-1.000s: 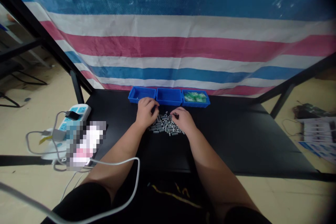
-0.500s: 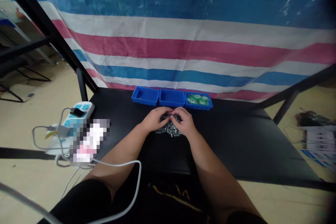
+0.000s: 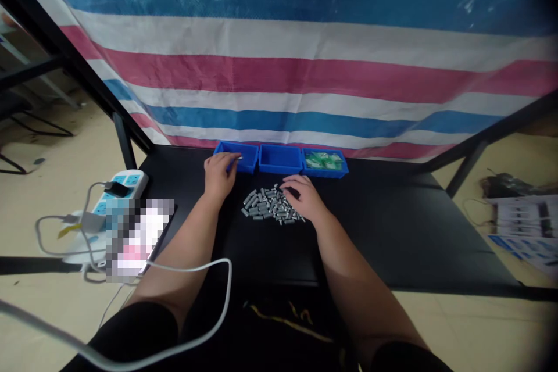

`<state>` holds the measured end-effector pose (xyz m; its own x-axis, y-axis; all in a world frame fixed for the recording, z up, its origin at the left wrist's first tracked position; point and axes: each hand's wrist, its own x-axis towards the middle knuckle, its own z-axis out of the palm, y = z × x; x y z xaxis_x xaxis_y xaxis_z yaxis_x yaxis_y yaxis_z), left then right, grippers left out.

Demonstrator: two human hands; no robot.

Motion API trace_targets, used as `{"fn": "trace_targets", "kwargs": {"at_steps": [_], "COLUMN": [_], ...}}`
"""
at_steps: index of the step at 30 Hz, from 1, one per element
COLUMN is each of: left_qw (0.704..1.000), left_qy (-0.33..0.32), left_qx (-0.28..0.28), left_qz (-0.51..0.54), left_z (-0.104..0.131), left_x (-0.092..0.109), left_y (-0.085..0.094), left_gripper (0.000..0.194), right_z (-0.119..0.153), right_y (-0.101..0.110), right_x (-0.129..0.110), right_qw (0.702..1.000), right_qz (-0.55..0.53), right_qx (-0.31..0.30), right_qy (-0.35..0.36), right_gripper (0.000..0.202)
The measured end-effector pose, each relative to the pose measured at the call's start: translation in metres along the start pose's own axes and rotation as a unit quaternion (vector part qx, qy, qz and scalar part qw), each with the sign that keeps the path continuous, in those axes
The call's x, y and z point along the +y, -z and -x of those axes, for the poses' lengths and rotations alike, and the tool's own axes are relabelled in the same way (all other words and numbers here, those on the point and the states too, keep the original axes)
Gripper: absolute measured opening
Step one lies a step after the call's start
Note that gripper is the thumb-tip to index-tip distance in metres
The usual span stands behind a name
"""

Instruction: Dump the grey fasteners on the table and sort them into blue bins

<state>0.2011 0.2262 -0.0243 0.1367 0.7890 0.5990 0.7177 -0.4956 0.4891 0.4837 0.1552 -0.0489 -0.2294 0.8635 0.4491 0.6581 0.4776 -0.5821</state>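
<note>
A pile of small grey and silvery metal parts lies on the black table. Over the front left corner of the left blue bin is my left hand, its fingertips pinching a small metal part. My right hand rests at the upper right edge of the pile, thumb and fingers curved and apart; nothing shows clearly between them. The middle blue bin looks bare inside. Green and clear plastic packets fill the right blue bin.
A white power strip with plugs and cables stands at the table's left, beside a blurred-out phone-like object. A white cable loops over my left forearm. Behind the bins hangs a striped sheet.
My left hand has left the pile and moved up and left to the left bin with a small part. My right hand has opened a little, and more of the pile shows.
</note>
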Motion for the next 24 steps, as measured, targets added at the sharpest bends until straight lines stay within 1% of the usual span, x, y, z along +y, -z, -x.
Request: {"fn": "trace_targets", "kwargs": {"at_steps": [3,6,9,11,14,18,21,24], "left_qw": [0.999,0.997,0.993,0.991,0.991,0.991,0.994,0.998], "left_qy": [0.029,0.056,0.091,0.100,0.091,0.085,0.074,0.033], "left_qx": [0.006,-0.012,-0.051,-0.072,-0.084,-0.090,-0.059,-0.011], "left_qz": [-0.034,-0.054,-0.057,-0.054,-0.057,-0.058,-0.058,-0.045], "left_z": [-0.001,0.000,0.001,0.001,0.001,0.003,0.005,0.006], "left_x": [-0.007,-0.008,-0.008,-0.008,-0.007,-0.004,0.002,0.010], "left_y": [-0.001,-0.006,-0.009,-0.009,-0.009,-0.008,-0.006,-0.002], "left_gripper": [0.026,0.025,0.025,0.026,0.024,0.022,0.021,0.017], "right_z": [-0.001,-0.002,-0.002,-0.003,-0.003,-0.005,-0.004,-0.003], "right_y": [-0.007,-0.013,-0.016,-0.016,-0.015,-0.012,-0.008,-0.007], "right_x": [-0.003,-0.009,-0.011,-0.009,-0.006,-0.007,-0.009,-0.009], "right_qw": [0.999,0.995,0.993,0.993,0.996,0.998,0.994,0.991], "right_qz": [0.026,0.064,0.084,0.085,0.071,0.003,-0.029,-0.014], "right_qx": [-0.043,-0.071,-0.077,-0.070,-0.038,0.052,0.096,0.125], "right_qy": [-0.010,-0.024,-0.031,-0.035,-0.026,-0.019,-0.033,-0.043], "right_gripper": [0.026,0.028,0.026,0.027,0.029,0.024,0.019,0.016]}}
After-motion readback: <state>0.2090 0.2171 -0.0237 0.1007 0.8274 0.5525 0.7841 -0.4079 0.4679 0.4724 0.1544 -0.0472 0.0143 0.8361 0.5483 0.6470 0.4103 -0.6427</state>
